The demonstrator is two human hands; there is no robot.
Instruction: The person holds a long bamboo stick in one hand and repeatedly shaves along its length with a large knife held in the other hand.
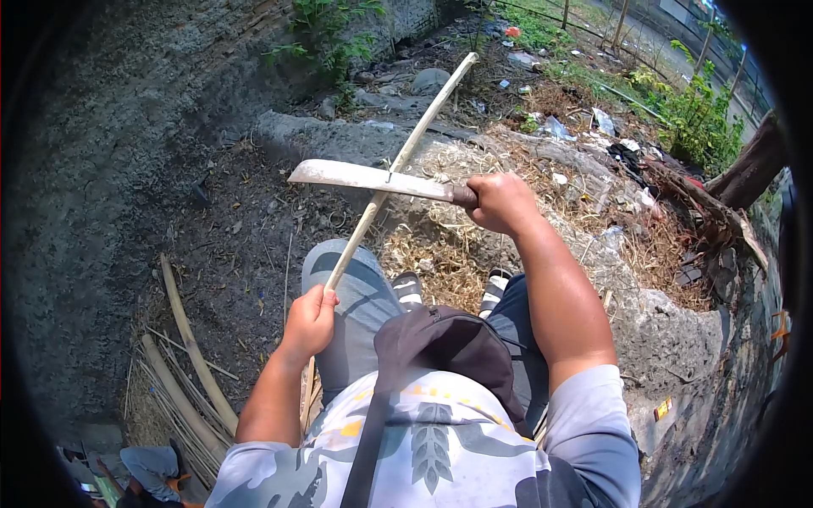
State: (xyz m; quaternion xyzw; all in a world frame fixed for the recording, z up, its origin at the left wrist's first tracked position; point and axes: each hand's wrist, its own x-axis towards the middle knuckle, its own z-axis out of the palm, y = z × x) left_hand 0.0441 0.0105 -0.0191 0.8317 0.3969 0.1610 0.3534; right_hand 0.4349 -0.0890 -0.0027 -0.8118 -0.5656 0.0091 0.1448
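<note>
My left hand (312, 322) is closed round the lower end of a long pale wooden stick (425, 124), which slants up and away to the right past my knee. In my right hand (503, 203) I grip the dark handle of a machete (349, 175). Its broad, whitish blade points left and lies across the stick near the middle, overlapping it in this view. The stick's far end reaches over the rock in front of me. Pale shavings (432, 245) are scattered on the ground below the blade, around my sandalled feet.
Thick curved poles (188, 339) and thin strips lie on the ground at my left. A rough wall (102, 169) rises on that side. Rocks, litter and a tree trunk (749, 165) are ahead and right. Part of another person (151, 470) shows at bottom left.
</note>
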